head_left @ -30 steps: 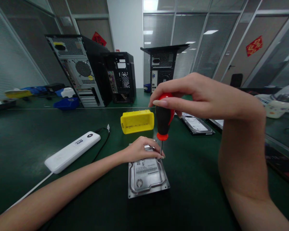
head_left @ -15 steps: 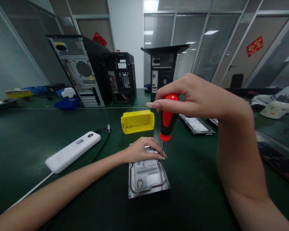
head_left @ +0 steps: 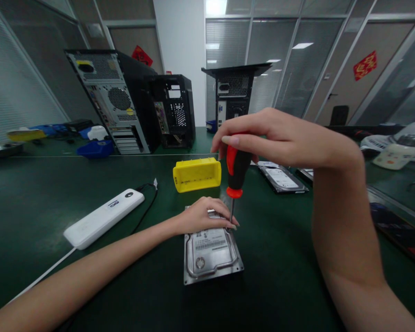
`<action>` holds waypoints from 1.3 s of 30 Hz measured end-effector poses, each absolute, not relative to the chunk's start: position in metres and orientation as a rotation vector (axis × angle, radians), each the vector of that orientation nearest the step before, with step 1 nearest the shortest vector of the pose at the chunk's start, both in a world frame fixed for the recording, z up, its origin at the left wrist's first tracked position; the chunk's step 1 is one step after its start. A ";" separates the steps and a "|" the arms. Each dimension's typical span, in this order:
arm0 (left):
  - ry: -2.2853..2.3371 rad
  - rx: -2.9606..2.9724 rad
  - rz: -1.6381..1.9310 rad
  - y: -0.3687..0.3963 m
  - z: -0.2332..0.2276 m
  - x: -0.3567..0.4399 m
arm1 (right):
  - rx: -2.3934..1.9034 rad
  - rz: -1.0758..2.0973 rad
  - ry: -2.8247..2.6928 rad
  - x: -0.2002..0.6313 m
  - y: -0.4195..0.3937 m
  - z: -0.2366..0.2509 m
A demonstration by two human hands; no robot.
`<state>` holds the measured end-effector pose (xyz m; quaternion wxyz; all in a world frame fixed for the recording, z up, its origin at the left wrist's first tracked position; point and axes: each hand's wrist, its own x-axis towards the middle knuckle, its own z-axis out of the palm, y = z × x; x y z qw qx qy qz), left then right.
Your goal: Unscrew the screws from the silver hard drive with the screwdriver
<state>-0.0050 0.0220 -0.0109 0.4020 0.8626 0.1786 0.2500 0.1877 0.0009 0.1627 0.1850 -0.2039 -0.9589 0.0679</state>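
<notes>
A silver hard drive [head_left: 212,258] with a printed label lies on the green tabletop in front of me. My left hand [head_left: 209,215] grips its far part, thumb and fingers bent over the top, and the fingertips sit close around the screwdriver's shaft. Above, my right hand [head_left: 252,136] is wrapped over the handle of a red and black screwdriver [head_left: 238,170]. The screwdriver stands almost upright, its shaft reaching down to the drive's right side. Its very tip is hidden by the left fingertips.
Beyond the drive stands a yellow plastic bin [head_left: 197,175]. A white power strip [head_left: 105,219] with cables lies on the left. Another hard drive [head_left: 281,179] is at the right. Computer cases [head_left: 138,101] stand at the back, with a blue bin [head_left: 95,148] beside them.
My right hand has twisted on the screwdriver handle: the thumb has rolled over the top and the red stripe faces further left. My left hand and the hard drive stay in place.
</notes>
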 end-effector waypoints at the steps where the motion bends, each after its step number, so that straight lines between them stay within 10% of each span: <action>1: 0.445 2.181 0.634 0.022 -0.011 -0.005 | -0.584 0.197 -2.708 0.188 0.001 0.163; 39: 0.413 2.274 0.571 0.020 -0.007 -0.005 | -0.492 0.269 -2.736 0.193 0.002 0.164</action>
